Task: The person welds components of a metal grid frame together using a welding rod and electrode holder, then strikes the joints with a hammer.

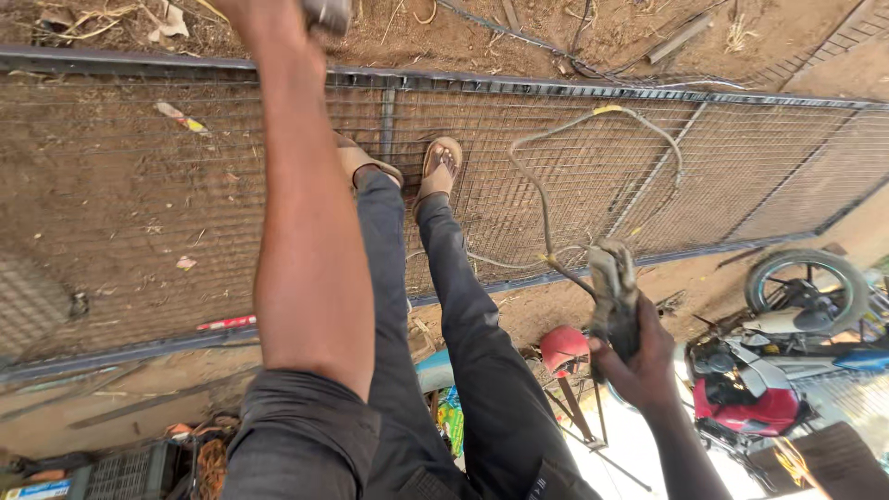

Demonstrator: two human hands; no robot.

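Below, gritty welding holder [613,301], wire-mesh frame [556,176]

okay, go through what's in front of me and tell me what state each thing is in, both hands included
Right hand: gripping the electrode holder.
Electrode holder: held up, cable attached.
Cable: slack, looped over the mesh.
Left hand: raised, mostly out of frame, grip unclear.
Mesh frame: lying flat on dirt, stood on.
Motorcycle: parked.
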